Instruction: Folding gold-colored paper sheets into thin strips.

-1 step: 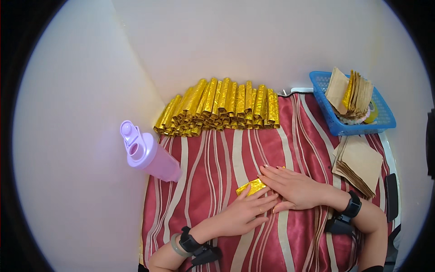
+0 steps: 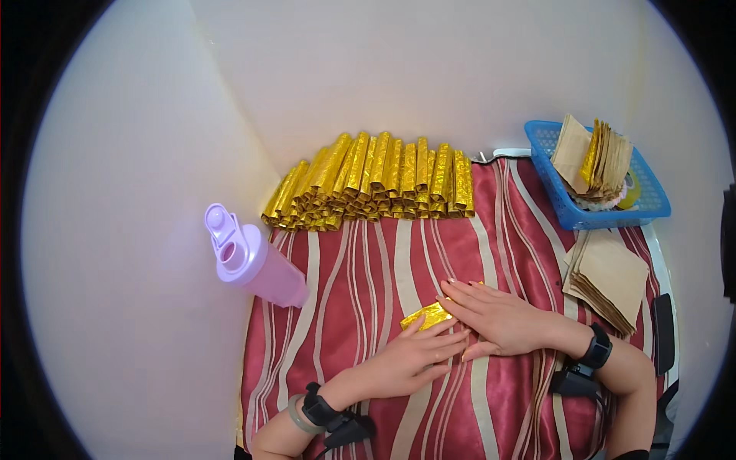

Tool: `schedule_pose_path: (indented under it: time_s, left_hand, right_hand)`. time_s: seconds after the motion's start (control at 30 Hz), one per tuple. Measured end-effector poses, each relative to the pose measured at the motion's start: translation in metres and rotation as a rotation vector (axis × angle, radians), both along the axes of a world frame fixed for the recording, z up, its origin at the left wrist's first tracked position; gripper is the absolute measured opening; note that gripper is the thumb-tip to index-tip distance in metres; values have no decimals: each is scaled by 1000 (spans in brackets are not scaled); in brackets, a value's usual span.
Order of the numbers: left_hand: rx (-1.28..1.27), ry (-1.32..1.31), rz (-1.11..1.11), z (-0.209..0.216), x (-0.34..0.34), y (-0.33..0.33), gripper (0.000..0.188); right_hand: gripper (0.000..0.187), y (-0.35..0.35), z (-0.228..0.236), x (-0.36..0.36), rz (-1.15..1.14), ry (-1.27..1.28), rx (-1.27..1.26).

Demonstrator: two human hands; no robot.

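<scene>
A folded strip of gold foil paper [image 2: 428, 315] lies slantwise on the striped cloth in front of me. My right hand [image 2: 498, 317] rests flat over its right part, fingers stretched out, hiding most of that end. Just nearer to me, my left hand [image 2: 410, 359] lies with fingers extended, its fingertips touching the strip's lower edge. Both hands are open, and neither grips the paper. Beyond them, many rolled gold foil paper tubes [image 2: 376, 172] are stacked in layers against the back wall.
A lilac shaker bottle [image 2: 264, 264] stands at the left. At the far right, a blue plastic basket [image 2: 571, 217] holds tan and gold papers. Nearer is a stack of tan paper sheets [image 2: 609, 268], with a dark phone-like slab [image 2: 663, 335] beside it. The maroon striped cloth [image 2: 345, 307] covers the table.
</scene>
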State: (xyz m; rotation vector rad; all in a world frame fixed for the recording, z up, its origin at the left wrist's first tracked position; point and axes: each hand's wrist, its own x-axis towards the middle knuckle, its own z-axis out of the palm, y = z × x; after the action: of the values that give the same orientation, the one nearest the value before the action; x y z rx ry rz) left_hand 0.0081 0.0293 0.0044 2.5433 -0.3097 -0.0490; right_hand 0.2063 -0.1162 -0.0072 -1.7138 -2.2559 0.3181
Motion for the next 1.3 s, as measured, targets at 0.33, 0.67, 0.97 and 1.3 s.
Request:
schedule_pose_path:
  time_s: [0.33,0.67,0.97,1.3]
  left_hand:
    - [-102,-217,579,-6,-19,47,30]
    - [-48,-167,736,-19,-6,38,37]
    - [-66,-148,735,-24,-7,43,35]
    - [3,-186,796,-25,-3,36,27]
  right_hand:
    - [84,-1,-1,-7,-18,-74,-4]
    - [81,0,4,-7,-4,-80,-8]
    - [82,1,2,-5,2,-91,9]
    - [82,-1,1,-6,1,-77,14]
